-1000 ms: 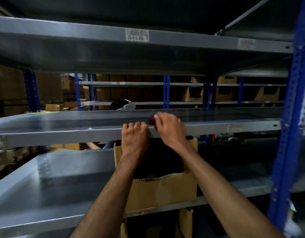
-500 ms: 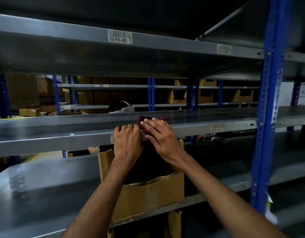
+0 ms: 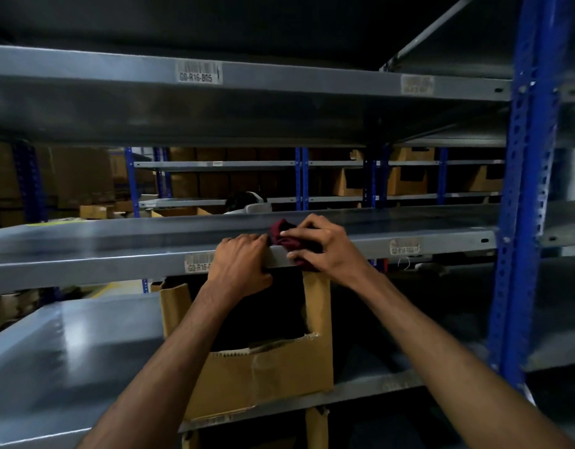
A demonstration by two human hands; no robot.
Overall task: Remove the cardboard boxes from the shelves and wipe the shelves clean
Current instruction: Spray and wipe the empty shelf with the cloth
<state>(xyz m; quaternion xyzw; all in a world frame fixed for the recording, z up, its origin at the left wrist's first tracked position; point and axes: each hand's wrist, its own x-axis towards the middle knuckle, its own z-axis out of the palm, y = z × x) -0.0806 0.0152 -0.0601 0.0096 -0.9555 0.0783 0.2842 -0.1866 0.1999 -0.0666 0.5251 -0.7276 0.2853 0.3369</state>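
The person's left hand (image 3: 239,267) has its fingers curled over the front edge of the middle shelf (image 3: 101,254), holding that edge. Just beside it, the right hand (image 3: 323,247) grips a dark red cloth (image 3: 282,236) against the same edge. One open cardboard box (image 3: 263,374) stands on the lower shelf (image 3: 69,361), directly under both hands.

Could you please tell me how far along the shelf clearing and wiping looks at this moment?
Done: the middle shelf shows no boxes on its visible stretch. In hand: the right hand presses a dark red cloth over that shelf's front edge, while the left hand grips the edge beside it. Left: an open cardboard box still sits on the shelf below, so it needs removing and that shelf wiping.
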